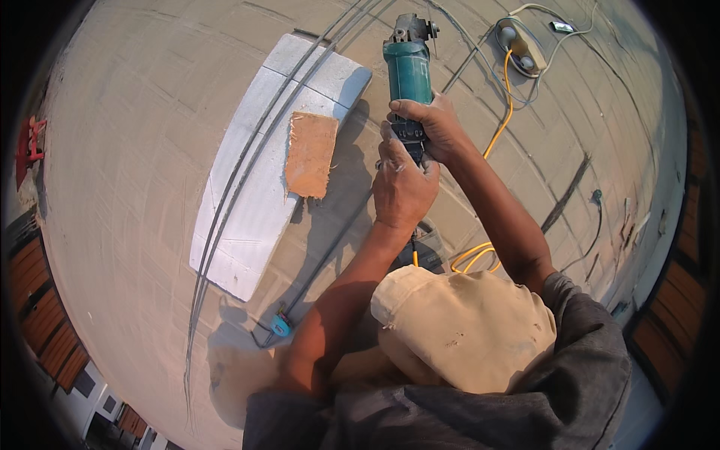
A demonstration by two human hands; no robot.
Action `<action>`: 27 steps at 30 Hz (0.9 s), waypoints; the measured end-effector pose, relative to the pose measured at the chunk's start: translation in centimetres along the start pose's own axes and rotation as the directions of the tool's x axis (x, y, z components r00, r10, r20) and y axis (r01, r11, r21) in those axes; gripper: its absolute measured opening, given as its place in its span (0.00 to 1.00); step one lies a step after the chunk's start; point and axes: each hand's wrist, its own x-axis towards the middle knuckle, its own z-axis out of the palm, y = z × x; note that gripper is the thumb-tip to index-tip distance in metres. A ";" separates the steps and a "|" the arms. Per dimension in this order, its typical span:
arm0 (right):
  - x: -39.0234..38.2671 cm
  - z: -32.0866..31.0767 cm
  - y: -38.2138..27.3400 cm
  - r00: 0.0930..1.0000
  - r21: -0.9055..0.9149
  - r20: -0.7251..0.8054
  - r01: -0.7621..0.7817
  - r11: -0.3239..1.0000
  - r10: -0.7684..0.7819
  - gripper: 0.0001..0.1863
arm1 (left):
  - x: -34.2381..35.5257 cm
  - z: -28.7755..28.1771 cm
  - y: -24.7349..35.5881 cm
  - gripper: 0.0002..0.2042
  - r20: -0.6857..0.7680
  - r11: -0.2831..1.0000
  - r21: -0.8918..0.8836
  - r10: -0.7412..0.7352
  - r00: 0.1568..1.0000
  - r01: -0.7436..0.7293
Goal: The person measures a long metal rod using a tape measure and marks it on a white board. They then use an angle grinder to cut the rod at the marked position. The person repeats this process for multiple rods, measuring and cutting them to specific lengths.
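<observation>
Sand-coloured paving (135, 150) spreads around the long white slab (236, 247). Two dark rods (251, 146) run lengthwise over the slab. Right of the slab is the green angle grinder (409, 71), held in both hands: the right hand (439, 129) has its fingers closed round the body, the left hand (405, 187) its fingers wrapped round the rear. A rough brown piece (311, 154) overlaps the slab's right edge; a socket block (529, 51) lies well to the slab's right; a small blue object (280, 325) sits near its lower end.

Left of the white board (244, 217) the paving (135, 172) gives wide room to pass; across the board, long dark strands (196, 307) and a brown piece (311, 154) obstruct, and right of the grinder (409, 73) a yellow cord (510, 109) (leading to the power strip (520, 46)) crosses the way.
</observation>
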 end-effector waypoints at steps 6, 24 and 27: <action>-0.5 -0.1 -0.5 0.997 0.005 0.039 -0.070 0.998 0.070 0.20 | -0.6 1.6 -0.2 0.41 -0.001 0.999 -0.033 -0.026 1.000 0.026; 0.8 -1.0 0.8 0.999 -0.030 -0.021 -0.028 0.999 0.027 0.19 | -0.3 3.2 -1.4 0.33 -0.070 0.999 -0.050 -0.023 0.997 0.020; 1.2 -0.9 1.3 0.999 -0.042 -0.041 -0.009 0.999 0.007 0.19 | 0.0 3.3 -1.2 0.31 -0.103 0.996 0.050 -0.062 0.993 0.067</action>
